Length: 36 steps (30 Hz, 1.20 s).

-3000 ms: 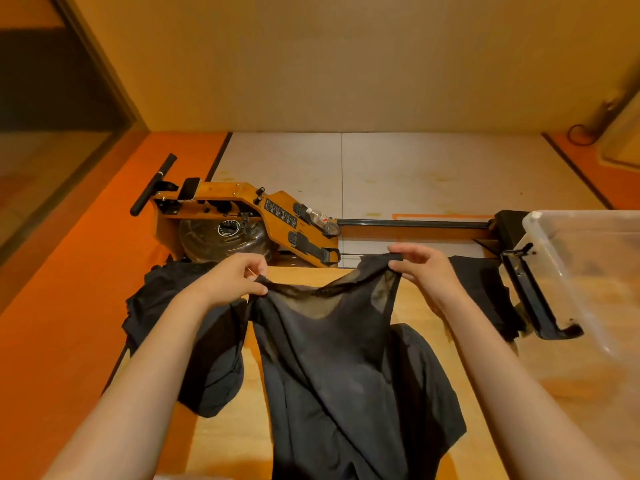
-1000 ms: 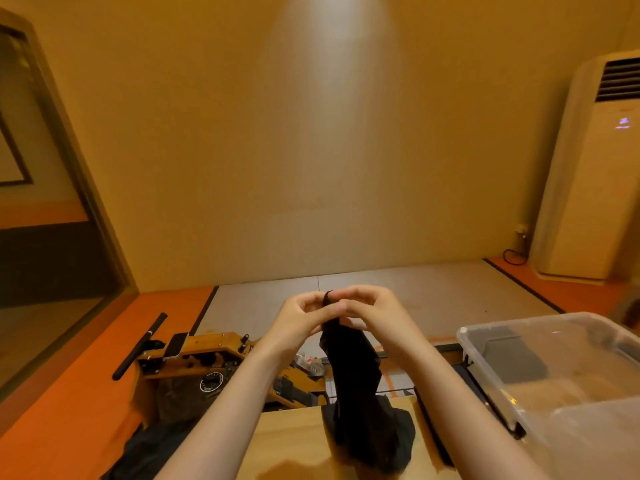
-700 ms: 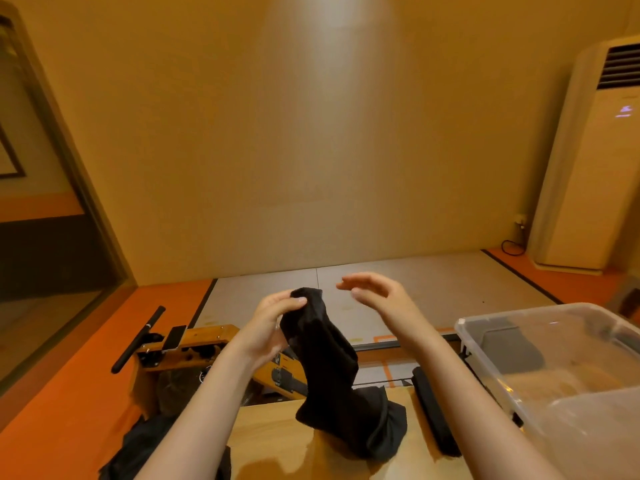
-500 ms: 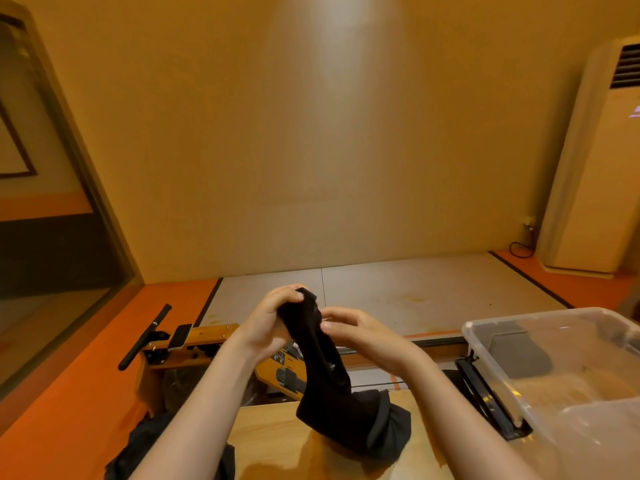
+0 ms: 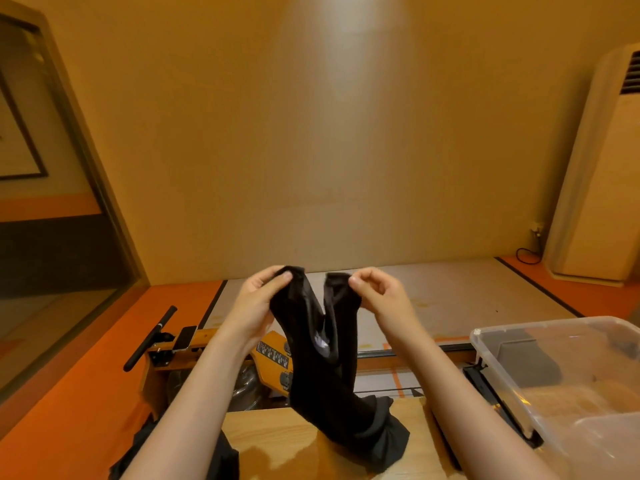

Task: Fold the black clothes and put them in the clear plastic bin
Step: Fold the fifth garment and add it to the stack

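Left hand (image 5: 258, 303) and right hand (image 5: 375, 294) are raised above the wooden table (image 5: 277, 433). Each pinches one top corner of the black garment (image 5: 325, 368), thumb against curled fingers. The garment hangs in a V, its lower end bunched on the table. Clear plastic bin (image 5: 485, 344) sits at the table's right end.
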{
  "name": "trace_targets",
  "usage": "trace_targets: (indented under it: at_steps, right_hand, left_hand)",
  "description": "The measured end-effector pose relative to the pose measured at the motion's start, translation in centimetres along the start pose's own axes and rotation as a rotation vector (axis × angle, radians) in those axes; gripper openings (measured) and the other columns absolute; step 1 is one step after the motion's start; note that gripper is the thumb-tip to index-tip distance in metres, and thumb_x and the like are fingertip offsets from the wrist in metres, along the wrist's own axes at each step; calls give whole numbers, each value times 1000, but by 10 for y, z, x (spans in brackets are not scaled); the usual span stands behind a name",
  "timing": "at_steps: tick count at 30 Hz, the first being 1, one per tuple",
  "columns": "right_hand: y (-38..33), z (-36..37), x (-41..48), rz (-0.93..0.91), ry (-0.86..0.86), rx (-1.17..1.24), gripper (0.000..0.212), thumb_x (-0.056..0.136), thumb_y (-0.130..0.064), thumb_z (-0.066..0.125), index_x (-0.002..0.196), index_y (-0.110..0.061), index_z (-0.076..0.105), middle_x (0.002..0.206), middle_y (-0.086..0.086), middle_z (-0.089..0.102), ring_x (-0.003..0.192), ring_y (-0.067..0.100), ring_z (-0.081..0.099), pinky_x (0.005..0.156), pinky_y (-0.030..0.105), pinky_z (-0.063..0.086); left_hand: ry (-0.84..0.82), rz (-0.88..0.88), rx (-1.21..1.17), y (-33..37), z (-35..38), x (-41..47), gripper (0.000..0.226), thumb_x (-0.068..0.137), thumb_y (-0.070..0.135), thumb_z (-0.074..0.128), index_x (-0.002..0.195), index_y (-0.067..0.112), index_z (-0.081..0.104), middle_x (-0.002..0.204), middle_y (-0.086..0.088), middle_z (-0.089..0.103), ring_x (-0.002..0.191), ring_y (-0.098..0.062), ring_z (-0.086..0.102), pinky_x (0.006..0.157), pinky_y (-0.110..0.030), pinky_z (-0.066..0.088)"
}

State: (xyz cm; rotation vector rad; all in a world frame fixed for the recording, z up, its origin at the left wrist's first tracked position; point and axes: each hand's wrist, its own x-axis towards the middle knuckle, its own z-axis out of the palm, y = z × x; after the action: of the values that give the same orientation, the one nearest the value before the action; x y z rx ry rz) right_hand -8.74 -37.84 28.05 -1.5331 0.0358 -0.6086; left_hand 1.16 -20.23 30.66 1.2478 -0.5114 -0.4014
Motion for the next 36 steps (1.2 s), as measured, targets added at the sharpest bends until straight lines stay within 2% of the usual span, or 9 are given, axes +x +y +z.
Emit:
trace_targets:
  at_steps: [6, 8, 12, 16, 21, 26, 29, 32, 36]
  right_hand:
    - [-41, -21, 24, -190, 257, -89, 12, 93, -9, 60, 83, -14, 63, 77, -3, 64, 70, -1, 59, 67, 15, 46]
    - [-59, -28, 32, -249, 314, -103, 11, 93, -10, 61, 84, -14, 62, 79, -2, 63, 71, -2, 59, 66, 13, 45]
    - [-95, -40, 43, -351, 412, -112, 5, 93, -13, 62, 89, -11, 62, 82, -3, 63, 72, -6, 59, 66, 10, 45]
    - [-124, -47, 50, -427, 451, -104, 11, 96, -16, 58, 97, -6, 63, 86, -3, 63, 74, -7, 59, 67, 10, 46]
    - [-145, -53, 53, -454, 453, -93, 16, 98, -20, 55, 98, -6, 63, 84, -3, 63, 73, -6, 58, 65, 12, 46]
    - [-160, -62, 48, -461, 399, -94, 7, 92, -19, 65, 90, -13, 62, 85, -2, 64, 77, 0, 61, 68, 13, 47]
    - [-168, -71, 44, -436, 355, -77, 5, 88, -16, 69, 88, -16, 64, 85, -3, 66, 79, -1, 62, 69, 12, 48]
    - [-172, -80, 41, -407, 299, -146, 8, 89, -13, 68, 92, -20, 70, 93, -4, 70, 86, 0, 65, 71, 12, 50]
    - [-169, -90, 35, -390, 236, -290, 15, 91, -10, 65, 102, -17, 72, 98, -4, 72, 87, -3, 66, 72, 11, 50]
  left_hand:
    - [207, 191, 174, 31, -8, 20, 12, 91, 6, 62, 93, 12, 73, 88, -2, 73, 83, -15, 68, 71, -24, 52]
    - [258, 276, 244, 48, -8, 24, 12, 90, 7, 64, 90, 15, 72, 88, 0, 72, 81, -12, 66, 69, -22, 52]
    - [311, 452, 288, 85, -2, 27, 10, 90, 11, 66, 86, 19, 70, 87, 4, 69, 81, -6, 65, 69, -17, 51]
    - [337, 561, 291, 117, 5, 27, 4, 89, 18, 68, 87, 21, 70, 87, 5, 69, 83, -5, 64, 70, -18, 50]
    - [345, 629, 279, 140, 17, 24, 5, 89, 19, 69, 86, 22, 70, 87, 4, 69, 81, -4, 64, 72, -23, 51]
    - [338, 631, 272, 152, 24, 19, 7, 89, 18, 69, 84, 23, 71, 87, 2, 68, 85, -11, 64, 74, -29, 51]
    - [334, 612, 286, 152, 25, 17, 7, 89, 17, 69, 84, 21, 70, 87, 1, 68, 85, -12, 63, 73, -27, 51]
    - [335, 574, 315, 149, 26, 15, 6, 88, 16, 70, 84, 20, 71, 88, 0, 69, 83, -11, 63, 69, -23, 50]
    - [342, 516, 357, 139, 26, 11, 4, 88, 17, 70, 86, 20, 72, 90, 0, 69, 84, -11, 63, 70, -23, 49]
